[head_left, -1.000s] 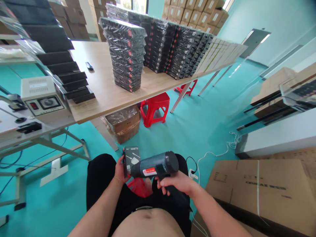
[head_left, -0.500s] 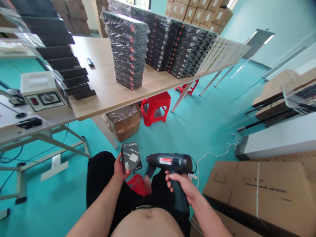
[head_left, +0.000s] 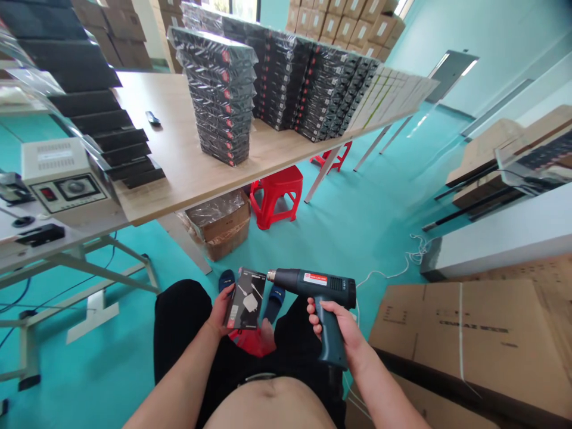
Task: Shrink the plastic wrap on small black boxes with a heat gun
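A dark green heat gun (head_left: 313,282) is gripped by its handle in my right hand (head_left: 336,322), fingers wrapped round it. Its metal nozzle points left, at the upper right edge of a flat black charger box (head_left: 245,300). That box, printed with a white plug and cables, is held by its left side in my left hand (head_left: 220,311). The box is tilted over my lap, and the nozzle is close to it; whether they touch I cannot tell. Part of my left fingers is hidden behind the box.
On the wooden table (head_left: 174,161) stand a plastic-wrapped stack of black boxes (head_left: 223,101), more stacks behind, and a leaning stack (head_left: 98,113). A control unit (head_left: 67,179) sits at left. Red stools (head_left: 279,193) and an open carton (head_left: 223,223) are below; large cartons (head_left: 447,333) are at right.
The charger box has tilted and moved slightly right and down, nearer the nozzle. My right hand and the heat gun have shifted slightly right. The camera view has turned a little.
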`<control>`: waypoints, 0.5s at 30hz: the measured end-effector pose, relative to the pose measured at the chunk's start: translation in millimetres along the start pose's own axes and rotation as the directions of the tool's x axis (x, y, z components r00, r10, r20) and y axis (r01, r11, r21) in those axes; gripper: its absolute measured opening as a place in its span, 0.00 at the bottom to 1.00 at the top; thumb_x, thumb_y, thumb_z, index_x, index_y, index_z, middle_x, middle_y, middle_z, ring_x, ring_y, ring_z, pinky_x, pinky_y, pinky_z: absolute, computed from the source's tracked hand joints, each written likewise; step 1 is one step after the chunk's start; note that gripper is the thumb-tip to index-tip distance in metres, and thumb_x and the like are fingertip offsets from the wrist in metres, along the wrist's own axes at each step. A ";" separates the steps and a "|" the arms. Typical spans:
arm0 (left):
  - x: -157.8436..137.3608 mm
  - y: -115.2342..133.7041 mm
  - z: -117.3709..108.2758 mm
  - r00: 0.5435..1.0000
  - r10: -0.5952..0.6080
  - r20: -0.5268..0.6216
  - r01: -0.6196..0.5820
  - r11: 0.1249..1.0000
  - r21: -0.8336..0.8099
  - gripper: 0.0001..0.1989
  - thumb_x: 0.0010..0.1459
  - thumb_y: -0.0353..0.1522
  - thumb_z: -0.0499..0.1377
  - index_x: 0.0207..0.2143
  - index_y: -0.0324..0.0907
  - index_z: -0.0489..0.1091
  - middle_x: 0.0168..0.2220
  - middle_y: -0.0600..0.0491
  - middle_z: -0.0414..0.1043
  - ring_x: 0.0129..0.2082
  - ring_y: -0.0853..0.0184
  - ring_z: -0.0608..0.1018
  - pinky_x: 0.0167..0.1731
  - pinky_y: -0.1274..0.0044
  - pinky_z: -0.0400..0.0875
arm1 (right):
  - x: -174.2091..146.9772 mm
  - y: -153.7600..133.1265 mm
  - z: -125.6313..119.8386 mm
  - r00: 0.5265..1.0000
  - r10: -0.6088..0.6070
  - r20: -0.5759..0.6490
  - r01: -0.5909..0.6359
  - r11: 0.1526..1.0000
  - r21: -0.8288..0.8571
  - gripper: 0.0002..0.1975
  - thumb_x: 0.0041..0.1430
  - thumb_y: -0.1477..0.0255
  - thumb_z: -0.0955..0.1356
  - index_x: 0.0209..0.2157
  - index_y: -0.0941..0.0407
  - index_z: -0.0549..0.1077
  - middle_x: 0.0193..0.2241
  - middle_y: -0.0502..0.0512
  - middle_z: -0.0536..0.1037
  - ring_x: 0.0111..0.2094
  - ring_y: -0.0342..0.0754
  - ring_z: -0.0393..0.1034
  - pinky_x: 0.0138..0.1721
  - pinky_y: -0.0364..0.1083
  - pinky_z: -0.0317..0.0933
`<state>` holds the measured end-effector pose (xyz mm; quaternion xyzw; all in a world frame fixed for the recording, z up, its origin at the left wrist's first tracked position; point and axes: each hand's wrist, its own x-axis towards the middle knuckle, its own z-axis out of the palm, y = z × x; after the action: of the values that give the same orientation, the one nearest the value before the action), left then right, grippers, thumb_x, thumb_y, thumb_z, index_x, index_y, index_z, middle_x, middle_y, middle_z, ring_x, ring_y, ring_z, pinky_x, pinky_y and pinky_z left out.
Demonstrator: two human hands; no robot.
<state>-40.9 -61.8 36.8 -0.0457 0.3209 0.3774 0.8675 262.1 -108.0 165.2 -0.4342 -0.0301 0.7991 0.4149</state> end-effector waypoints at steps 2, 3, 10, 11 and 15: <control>-1.5 -1.0 1.2 1.000 -0.002 -0.006 0.002 1.000 0.013 0.23 0.57 0.42 0.57 0.45 0.32 0.72 0.34 0.40 0.79 0.38 0.51 0.80 0.39 0.64 0.73 | 0.7 -1.1 3.5 1.000 0.020 0.000 -0.020 1.000 -0.010 0.13 0.56 0.73 0.67 0.43 0.63 0.71 0.31 0.54 0.75 0.27 0.41 0.70 0.25 0.39 0.67; -2.2 -1.4 2.1 1.000 -0.003 -0.006 0.003 1.000 0.016 0.22 0.57 0.42 0.57 0.45 0.32 0.72 0.34 0.40 0.79 0.38 0.51 0.80 0.38 0.64 0.74 | 0.9 -1.9 5.5 1.000 0.029 -0.004 -0.029 0.999 -0.014 0.13 0.56 0.73 0.67 0.43 0.63 0.71 0.31 0.54 0.75 0.27 0.41 0.70 0.25 0.39 0.67; -4.5 -3.9 8.8 0.999 0.003 -0.052 -0.001 0.999 0.053 0.20 0.57 0.42 0.57 0.41 0.33 0.73 0.30 0.42 0.79 0.36 0.52 0.81 0.34 0.67 0.75 | 10.0 -2.4 27.1 1.000 0.028 0.008 -0.027 0.998 -0.063 0.12 0.54 0.73 0.67 0.41 0.63 0.72 0.30 0.54 0.75 0.25 0.40 0.70 0.24 0.38 0.66; -4.4 -4.3 9.3 0.998 0.007 -0.056 -0.004 0.998 0.061 0.20 0.56 0.42 0.58 0.41 0.33 0.73 0.30 0.42 0.79 0.35 0.53 0.81 0.34 0.67 0.75 | 11.7 -1.3 31.0 1.000 0.020 0.017 -0.018 0.997 -0.077 0.12 0.54 0.73 0.67 0.40 0.63 0.72 0.29 0.54 0.75 0.25 0.40 0.70 0.24 0.38 0.66; -4.8 -4.6 11.5 0.998 0.008 -0.069 -0.003 0.998 0.070 0.19 0.56 0.41 0.58 0.41 0.34 0.73 0.29 0.43 0.79 0.34 0.53 0.81 0.34 0.67 0.76 | 8.1 2.0 44.6 0.999 -0.025 0.040 0.036 0.961 -0.273 0.13 0.52 0.72 0.67 0.40 0.62 0.73 0.29 0.54 0.76 0.25 0.41 0.70 0.24 0.39 0.65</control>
<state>-34.2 -64.4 48.0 -0.0274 0.3637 0.3664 0.8560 226.5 -89.7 186.6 -0.4722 -0.1544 0.7885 0.3625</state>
